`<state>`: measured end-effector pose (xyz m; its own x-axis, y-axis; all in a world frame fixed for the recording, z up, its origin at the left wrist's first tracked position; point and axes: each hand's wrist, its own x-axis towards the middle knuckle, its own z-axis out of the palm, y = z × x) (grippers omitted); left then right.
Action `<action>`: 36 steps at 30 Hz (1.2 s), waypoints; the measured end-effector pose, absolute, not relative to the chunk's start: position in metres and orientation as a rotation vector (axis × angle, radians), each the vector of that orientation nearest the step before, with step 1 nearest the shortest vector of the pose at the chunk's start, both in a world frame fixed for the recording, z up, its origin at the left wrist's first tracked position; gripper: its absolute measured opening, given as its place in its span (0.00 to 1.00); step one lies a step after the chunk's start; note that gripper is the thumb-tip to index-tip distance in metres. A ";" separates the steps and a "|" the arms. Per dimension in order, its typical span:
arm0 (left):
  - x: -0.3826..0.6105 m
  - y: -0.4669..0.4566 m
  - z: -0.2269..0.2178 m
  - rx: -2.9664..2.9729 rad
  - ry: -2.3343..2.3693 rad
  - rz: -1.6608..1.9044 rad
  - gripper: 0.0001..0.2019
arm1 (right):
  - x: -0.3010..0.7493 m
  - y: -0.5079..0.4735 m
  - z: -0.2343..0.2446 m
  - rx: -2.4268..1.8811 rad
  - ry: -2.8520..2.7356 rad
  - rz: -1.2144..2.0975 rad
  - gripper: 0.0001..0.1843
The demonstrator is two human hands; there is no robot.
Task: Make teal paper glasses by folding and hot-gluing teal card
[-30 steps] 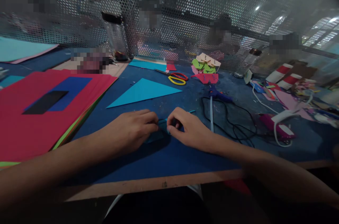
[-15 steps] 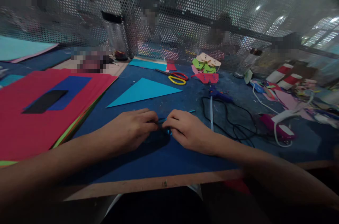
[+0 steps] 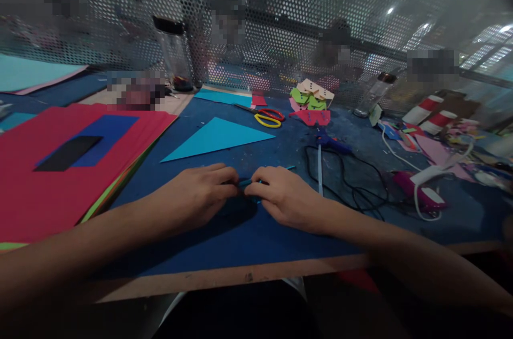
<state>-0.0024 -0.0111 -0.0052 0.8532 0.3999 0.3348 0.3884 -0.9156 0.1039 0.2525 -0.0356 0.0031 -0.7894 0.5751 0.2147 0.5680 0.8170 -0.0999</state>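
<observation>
Close together over the blue table, my left hand and my right hand both have curled fingers pinched on a small piece of blue paper. Only slivers of that paper show between the fingertips, so its shape is hidden. Another thin blue end sticks out beyond my right hand. Just past my hands lies a flat blue paper triangle. Scissors with one red and one yellow handle loop rest behind it.
Red sheets are stacked at left, with blue and black pieces on top. A blue glue gun and its black cord lie right. Behind are folded paper shapes, a jar and a perforated metal screen. A purple-and-white power strip sits far right.
My right fingers have shifted slightly on the blue paper, and a little more of it shows between my hands. The things on the table stay where they were.
</observation>
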 end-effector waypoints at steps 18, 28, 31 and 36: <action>-0.002 -0.009 -0.007 2.999 0.626 0.562 0.16 | 0.260 -0.037 0.012 -0.815 -2.839 0.043 0.15; -0.002 -0.011 -0.004 3.004 0.634 0.557 0.17 | 0.263 -0.038 0.011 -0.813 -2.777 0.170 0.16; -0.002 -0.010 -0.005 2.995 0.636 0.547 0.17 | 0.262 -0.037 0.008 -0.823 -2.747 0.200 0.20; -0.003 -0.010 -0.005 2.979 0.641 0.542 0.18 | 0.260 -0.037 0.007 -0.807 -2.792 0.126 0.19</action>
<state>-0.0031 -0.0097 -0.0053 0.8527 0.4069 0.3276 0.3906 -0.9131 0.1173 0.2598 -0.0372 0.0074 -0.8212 0.5353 0.1974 0.5154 0.8444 -0.1460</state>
